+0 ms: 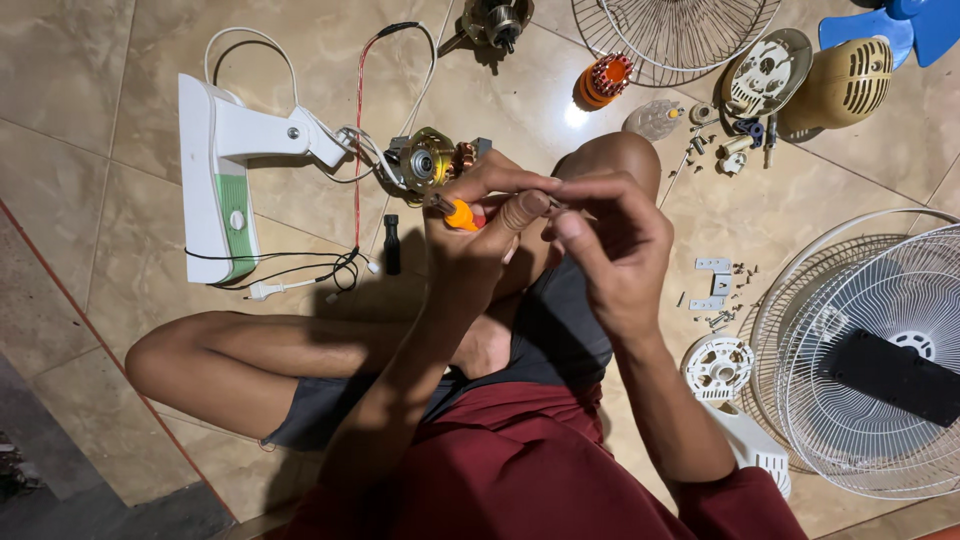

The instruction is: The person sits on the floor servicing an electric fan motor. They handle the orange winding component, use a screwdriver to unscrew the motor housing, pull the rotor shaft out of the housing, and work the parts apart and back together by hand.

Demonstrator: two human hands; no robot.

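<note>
The left hand (480, 225) is closed around a screwdriver with an orange handle (460, 214). Its metal tip is hidden behind the fingers. The right hand (610, 245) pinches something very small at its fingertips, right beside the left thumb. That small thing is too tiny to make out. Both hands are held up over the person's bent knee (610, 160).

Behind the hands, on the tiled floor (80, 120), lies a small fan motor (425, 160), partly covered by the left hand. Wires join it to a white and green fan stand (225, 180). A little pile of screws (725, 295) lies to the right. A white wire fan guard (880, 360) is cut off at the right edge. A black flat box (890, 375) rests on it.
</note>
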